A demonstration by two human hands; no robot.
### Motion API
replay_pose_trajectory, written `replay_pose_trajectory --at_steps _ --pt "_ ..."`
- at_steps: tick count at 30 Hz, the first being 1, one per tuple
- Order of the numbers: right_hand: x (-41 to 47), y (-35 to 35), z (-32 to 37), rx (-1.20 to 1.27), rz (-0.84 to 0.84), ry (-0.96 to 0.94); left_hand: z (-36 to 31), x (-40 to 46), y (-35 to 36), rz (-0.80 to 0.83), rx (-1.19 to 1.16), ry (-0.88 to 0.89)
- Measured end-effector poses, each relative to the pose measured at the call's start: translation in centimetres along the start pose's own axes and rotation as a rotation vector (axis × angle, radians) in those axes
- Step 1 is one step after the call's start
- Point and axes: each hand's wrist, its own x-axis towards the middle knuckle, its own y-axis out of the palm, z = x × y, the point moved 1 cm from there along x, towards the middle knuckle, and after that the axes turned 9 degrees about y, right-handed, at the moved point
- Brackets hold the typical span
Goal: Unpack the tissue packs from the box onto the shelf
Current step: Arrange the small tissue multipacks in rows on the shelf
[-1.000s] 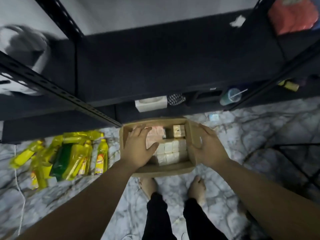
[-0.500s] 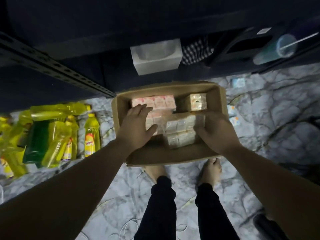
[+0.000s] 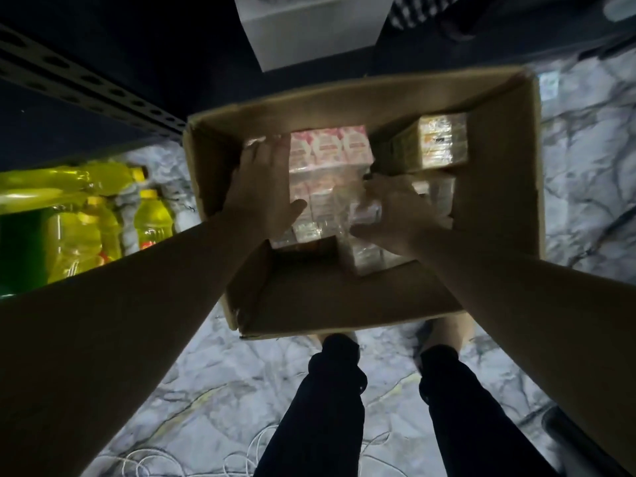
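Yellow bottles (image 3: 103, 222) lie on the marble floor (image 3: 213, 383).

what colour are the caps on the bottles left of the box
Yellow; the bottle caps show best in the head view.

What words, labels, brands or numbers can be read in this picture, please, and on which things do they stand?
No text can be read here.
Tissue packs in the box: pink and red print, too blurred.
Yellow pack: label glared and blurred.
Yellow bottles: red labels, too small and dim.
White box on the shelf: no readable print.
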Motion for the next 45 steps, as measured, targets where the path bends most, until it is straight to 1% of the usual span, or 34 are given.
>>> replay_pose_trajectory --at_steps 4,7,11,16,21,26,30,32,36,38,42,45 --pt "0.8 0.0 0.2 -0.284 -0.077 -0.1 -0.1 1.1 -0.4 -0.029 0.152 0.0" --pt "1.8 -0.7 0.5 -0.421 -0.028 -0.15 -0.3 1.5 -0.6 -0.04 0.209 0.006" --pt "3.2 -1.1 1.1 -0.544 0.047 -0.193 -0.1 1.4 0.2 -0.108 0.183 0.025" --pt "3.2 -0.7 0.6 -0.57 0.049 -0.184 -0.7 1.0 -0.1 -0.075 0.034 -0.008" --pt "-1.0 -2.4 -0.4 -0.416 -0.053 -0.216 -1.6 -1.0 -2.6 -0.06 -0.135 -0.048" --pt "-5.9 -6.0 -1.4 -0.279 -0.06 -0.196 -3.4 -5.1 -5.9 -0.047 -0.284 -0.122" --pt "-10.0 -10.2 -0.7 -0.077 -0.085 -0.135 -4.9 -8.6 -9.9 -0.102 -0.356 -0.104" --pt "-12.2 -12.3 -0.3 0.013 -0.086 -0.153 -6.1 -10.5 -12.7 -0.126 -0.377 -0.116" --pt "-17.6 -17.5 1.3 0.251 -0.139 -0.221 -8.6 -14.6 -18.8 -0.259 -0.457 -0.203" --pt "-20.4 -20.4 2.2 0.356 -0.155 -0.236 -10.3 -16.8 -22.1 -0.329 -0.479 -0.207" --pt "-26.5 -27.0 4.2 0.473 -0.242 -0.298 -14.1 -21.5 -28.6 -0.455 -0.5 -0.217" --pt "-31.4 -31.8 5.3 0.493 -0.266 -0.346 -16.4 -25.0 -32.6 -0.564 -0.512 -0.17"
